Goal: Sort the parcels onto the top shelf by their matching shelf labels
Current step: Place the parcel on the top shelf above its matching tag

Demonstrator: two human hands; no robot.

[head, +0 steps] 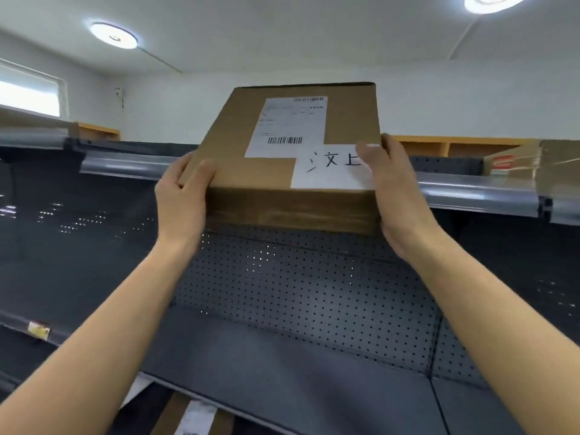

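A brown cardboard parcel point(238, 152) is held up at the front edge of the top shelf point(470, 193), tilted with its far end higher. It carries a white shipping label with barcodes and a white slip with handwritten characters. My left hand point(182, 202) grips its lower left corner, thumb on the upper face. My right hand point(395, 196) grips its right side, thumb over the handwritten slip. The parcel hides the shelf's label strip behind it.
Another taped cardboard parcel point(530, 161) sits on the top shelf at the right. Below is a dark perforated back panel point(298, 287) and a lower shelf point(282, 372). More parcels point(194, 416) lie beneath at the bottom. Wooden cabinets stand behind the shelving.
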